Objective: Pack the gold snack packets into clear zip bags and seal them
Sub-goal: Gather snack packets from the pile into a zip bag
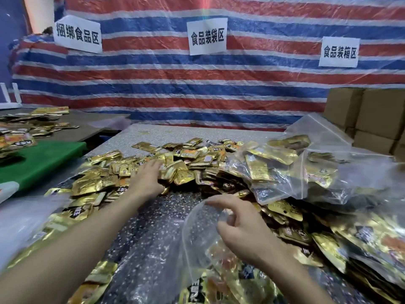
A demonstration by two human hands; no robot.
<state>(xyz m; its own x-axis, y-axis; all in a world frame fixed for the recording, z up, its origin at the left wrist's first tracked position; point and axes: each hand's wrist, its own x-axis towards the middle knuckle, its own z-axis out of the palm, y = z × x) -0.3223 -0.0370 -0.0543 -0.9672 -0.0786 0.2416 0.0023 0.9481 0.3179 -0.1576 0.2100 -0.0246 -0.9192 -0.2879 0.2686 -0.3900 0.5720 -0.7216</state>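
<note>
- Striped red/white/blue woven tarp [153, 88] behind; speckled tabletop [153, 216] w/ heap of crinkly gold foil snack packets [192, 159].
- L hand [149, 177] palm-down on heap, fingertips buried; grip unclear.
- R hand [238, 227] pinches rim of clear soft plastic zip bag [197, 238], mouth rounded open.

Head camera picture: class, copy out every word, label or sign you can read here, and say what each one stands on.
"捆绑食品区": left white sheet on the striped tarp.
"食品装袋区": middle white sheet, same tarp.
"食品装箱区": right white sheet, same tarp.
Print on the gold packets: too blurred to read.
</note>
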